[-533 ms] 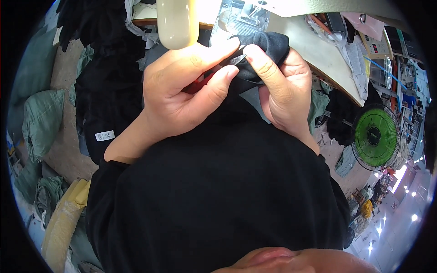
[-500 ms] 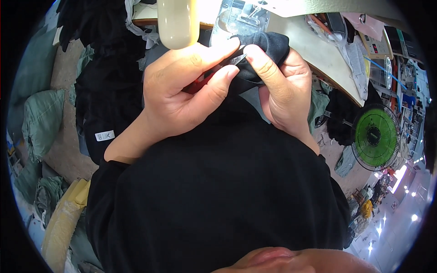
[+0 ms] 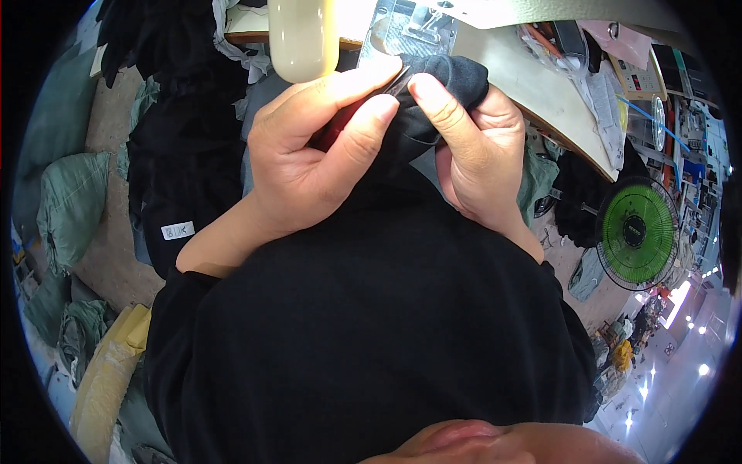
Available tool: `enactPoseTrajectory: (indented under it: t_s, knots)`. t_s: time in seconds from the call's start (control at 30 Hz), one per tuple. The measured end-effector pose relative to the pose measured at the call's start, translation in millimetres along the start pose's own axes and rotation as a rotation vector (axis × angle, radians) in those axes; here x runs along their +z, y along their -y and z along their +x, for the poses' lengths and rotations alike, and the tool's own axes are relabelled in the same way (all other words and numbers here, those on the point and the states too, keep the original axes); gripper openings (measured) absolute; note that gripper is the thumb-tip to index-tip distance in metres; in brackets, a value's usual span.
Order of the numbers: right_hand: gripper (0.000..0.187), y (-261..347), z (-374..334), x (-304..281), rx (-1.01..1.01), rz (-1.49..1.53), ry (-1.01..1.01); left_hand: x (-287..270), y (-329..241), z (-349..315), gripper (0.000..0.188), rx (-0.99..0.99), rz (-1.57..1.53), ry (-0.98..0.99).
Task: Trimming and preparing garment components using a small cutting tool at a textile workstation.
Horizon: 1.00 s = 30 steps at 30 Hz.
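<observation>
My left hand is closed around small thread snips. Their pointed metal blades poke out between thumb and forefinger, and a bit of red handle shows inside the palm. Dark fabric is bunched in my right hand, pinched between the thumb on top and fingers partly hidden behind it. The blade tips lie against the cloth, close to my right thumb tip. Whether a thread is between the blades is too small to tell.
Beyond my hands stands a cream sewing machine with a shiny metal plate on a pale tabletop. A green fan is at the right. Black garments hang at the left, near a green sack and a yellow roll.
The snips have tilted, their blades pointing more steeply up and away. My left thumb has moved slightly away and left, and my right hand has shifted a little left with the fabric.
</observation>
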State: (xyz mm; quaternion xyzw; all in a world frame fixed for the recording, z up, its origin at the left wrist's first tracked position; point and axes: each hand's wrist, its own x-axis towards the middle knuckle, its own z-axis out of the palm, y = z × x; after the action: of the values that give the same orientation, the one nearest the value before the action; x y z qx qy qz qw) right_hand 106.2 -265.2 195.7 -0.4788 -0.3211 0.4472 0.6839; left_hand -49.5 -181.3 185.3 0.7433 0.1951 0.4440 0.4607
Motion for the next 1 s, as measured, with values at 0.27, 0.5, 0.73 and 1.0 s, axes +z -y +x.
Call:
enactPoseTrajectory:
  t_s: [0.27,0.5,0.73,1.0]
  knots:
    - [0.019,-3.4,0.4,-0.1,-0.043,0.051,-0.006,-2.3,-4.1,-1.0,0.026,-0.237,-0.226,0.025]
    - [0.019,-4.0,0.2,-0.8,-0.043,0.028,0.003,-4.6,-0.6,2.1,0.028,-0.099,-0.068,0.054]
    - [0.019,-6.1,-0.4,0.3,-0.085,0.001,0.000,-3.1,-0.4,0.2,0.027,-0.122,-0.056,0.035]
    - [0.018,-7.3,0.3,0.7,-0.117,-0.033,-0.003,-3.7,-0.5,-1.2,0.024,-0.190,-0.107,0.027]
